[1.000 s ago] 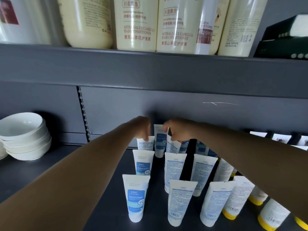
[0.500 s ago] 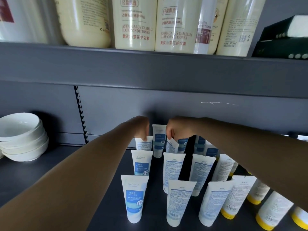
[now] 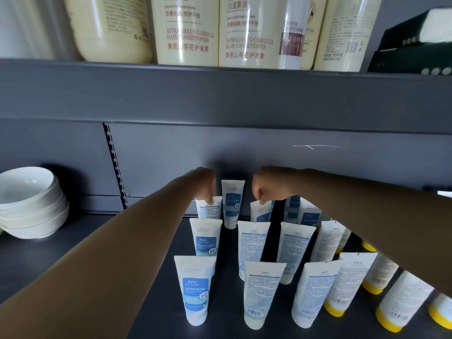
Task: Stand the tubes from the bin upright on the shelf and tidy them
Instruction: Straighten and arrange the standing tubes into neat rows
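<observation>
White-blue tubes (image 3: 197,289) upright, rows on shelf (image 3: 73,253).

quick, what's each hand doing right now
Left hand: fingers pinch the top edge of the back-left tube.
Right hand: fingers pinch the top edge of the tilted tube beside it.

Grey metal shelving, matte. Slotted upright strip (image 3: 115,165) down the back panel (image 3: 244,152), left of centre; thin white scratch (image 3: 318,146) toward the panel's right. Dark shelf (image 3: 73,253) below, upper shelf (image 3: 220,94) with deep front lip above. Soft, even light; faint shadows on the back panel.
</observation>
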`<state>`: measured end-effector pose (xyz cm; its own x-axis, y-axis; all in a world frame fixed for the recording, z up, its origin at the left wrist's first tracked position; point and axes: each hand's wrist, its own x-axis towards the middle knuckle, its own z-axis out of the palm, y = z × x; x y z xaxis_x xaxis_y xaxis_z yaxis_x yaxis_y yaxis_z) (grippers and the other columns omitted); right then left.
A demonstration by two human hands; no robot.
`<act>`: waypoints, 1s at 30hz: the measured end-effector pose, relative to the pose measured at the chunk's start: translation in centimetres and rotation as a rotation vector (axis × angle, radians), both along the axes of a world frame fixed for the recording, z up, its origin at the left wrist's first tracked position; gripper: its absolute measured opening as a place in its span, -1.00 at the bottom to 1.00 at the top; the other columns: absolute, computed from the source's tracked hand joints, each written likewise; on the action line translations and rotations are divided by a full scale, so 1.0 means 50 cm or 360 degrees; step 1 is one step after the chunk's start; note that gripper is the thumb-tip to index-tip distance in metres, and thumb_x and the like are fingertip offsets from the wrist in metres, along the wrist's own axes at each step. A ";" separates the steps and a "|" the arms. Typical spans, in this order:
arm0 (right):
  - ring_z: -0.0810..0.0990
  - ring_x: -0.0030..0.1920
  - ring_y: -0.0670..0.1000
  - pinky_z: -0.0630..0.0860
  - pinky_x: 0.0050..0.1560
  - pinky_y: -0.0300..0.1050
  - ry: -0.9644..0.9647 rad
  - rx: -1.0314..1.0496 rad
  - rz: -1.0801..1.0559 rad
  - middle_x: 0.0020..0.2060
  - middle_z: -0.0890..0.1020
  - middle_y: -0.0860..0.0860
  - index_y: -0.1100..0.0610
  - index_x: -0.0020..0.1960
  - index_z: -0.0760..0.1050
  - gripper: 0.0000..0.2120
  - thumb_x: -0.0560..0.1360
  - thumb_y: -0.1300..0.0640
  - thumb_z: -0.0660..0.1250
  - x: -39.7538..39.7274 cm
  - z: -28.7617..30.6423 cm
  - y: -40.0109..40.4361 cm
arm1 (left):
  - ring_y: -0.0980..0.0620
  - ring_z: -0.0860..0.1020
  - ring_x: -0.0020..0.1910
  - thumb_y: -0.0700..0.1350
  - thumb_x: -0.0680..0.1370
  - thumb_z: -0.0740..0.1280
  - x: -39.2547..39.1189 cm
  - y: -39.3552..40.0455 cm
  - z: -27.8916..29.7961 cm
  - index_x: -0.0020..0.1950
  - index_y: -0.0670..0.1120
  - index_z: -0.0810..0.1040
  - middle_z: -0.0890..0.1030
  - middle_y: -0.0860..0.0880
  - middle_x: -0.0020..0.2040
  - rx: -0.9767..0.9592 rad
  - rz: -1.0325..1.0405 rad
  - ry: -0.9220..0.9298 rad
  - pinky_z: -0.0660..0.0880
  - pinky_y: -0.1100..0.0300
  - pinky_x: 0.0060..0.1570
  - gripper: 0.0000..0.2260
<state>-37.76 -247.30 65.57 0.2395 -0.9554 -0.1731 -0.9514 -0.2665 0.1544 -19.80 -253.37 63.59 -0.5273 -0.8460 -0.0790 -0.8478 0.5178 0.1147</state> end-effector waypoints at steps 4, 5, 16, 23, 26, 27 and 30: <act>0.61 -0.07 -0.01 0.51 0.07 -0.15 0.0009 -0.0073 -0.0071 -0.03 0.68 -0.03 0.14 0.01 0.65 -0.86 0.47 0.18 0.40 -0.023 0.003 0.008 | -0.09 0.59 0.06 -0.13 0.44 0.46 -0.001 -0.001 -0.002 0.13 -0.18 0.61 0.64 -0.12 0.09 -0.0015 -0.0004 -0.0002 0.48 0.16 0.03 -0.71; 0.61 -0.05 0.00 0.51 0.07 -0.16 0.0009 -0.0089 -0.0092 -0.02 0.68 -0.03 0.14 0.01 0.65 -0.86 0.47 0.19 0.40 -0.028 0.006 0.010 | -0.09 0.59 0.06 -0.13 0.44 0.47 0.000 -0.002 -0.003 0.12 -0.17 0.61 0.64 -0.12 0.08 -0.0015 -0.0002 0.0005 0.48 0.17 0.02 -0.71; 0.61 -0.03 0.05 0.49 0.06 -0.15 -0.0093 -0.0072 -0.0289 -0.01 0.67 0.06 0.20 0.01 0.64 -0.87 0.49 0.21 0.37 -0.056 -0.012 0.010 | -0.08 0.59 0.06 -0.13 0.44 0.47 -0.005 -0.006 -0.005 0.11 -0.17 0.62 0.65 -0.11 0.08 -0.0033 0.0011 -0.0005 0.47 0.17 0.02 -0.73; 0.52 -0.26 0.02 0.53 -0.06 -0.12 -0.0078 -0.0072 -0.0347 -0.38 0.54 -0.02 0.10 -0.37 0.50 -0.76 0.46 0.23 0.39 -0.050 -0.011 0.004 | -0.08 0.59 0.05 -0.14 0.43 0.47 -0.005 -0.004 -0.002 0.09 -0.18 0.62 0.65 -0.11 0.07 -0.0029 0.0005 0.0016 0.48 0.17 0.03 -0.74; 0.49 -0.34 0.02 0.55 -0.04 -0.08 -0.0068 -0.0074 -0.0369 -0.40 0.54 0.02 0.14 -0.41 0.45 -0.72 0.45 0.21 0.40 -0.048 -0.013 0.000 | -0.08 0.59 0.06 -0.14 0.44 0.47 -0.008 -0.001 -0.002 0.10 -0.18 0.62 0.65 -0.12 0.08 -0.0039 0.0001 0.0008 0.49 0.15 0.06 -0.73; 0.51 -0.34 0.03 0.55 -0.03 -0.08 -0.0066 -0.0066 -0.0377 -0.40 0.56 0.03 0.14 -0.40 0.46 -0.73 0.45 0.21 0.40 -0.048 -0.013 -0.001 | -0.08 0.59 0.06 -0.15 0.44 0.47 -0.008 0.000 -0.001 0.11 -0.18 0.62 0.65 -0.12 0.08 -0.0036 0.0005 0.0011 0.49 0.15 0.06 -0.73; 0.64 -0.20 0.09 0.59 0.03 -0.03 -0.0077 -0.0023 -0.0387 -0.23 0.68 0.10 0.23 -0.25 0.57 -0.87 0.45 0.20 0.40 -0.047 -0.010 -0.002 | -0.08 0.58 0.07 -0.15 0.44 0.46 -0.006 0.003 0.003 0.11 -0.18 0.62 0.64 -0.11 0.09 -0.0020 0.0007 0.0001 0.47 0.17 0.04 -0.73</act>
<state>-40.11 -247.42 65.05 0.0101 -0.9882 -0.1527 -0.9937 -0.0270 0.1092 -20.12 -253.24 63.72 -0.5239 -0.8491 -0.0677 -0.8498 0.5157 0.1089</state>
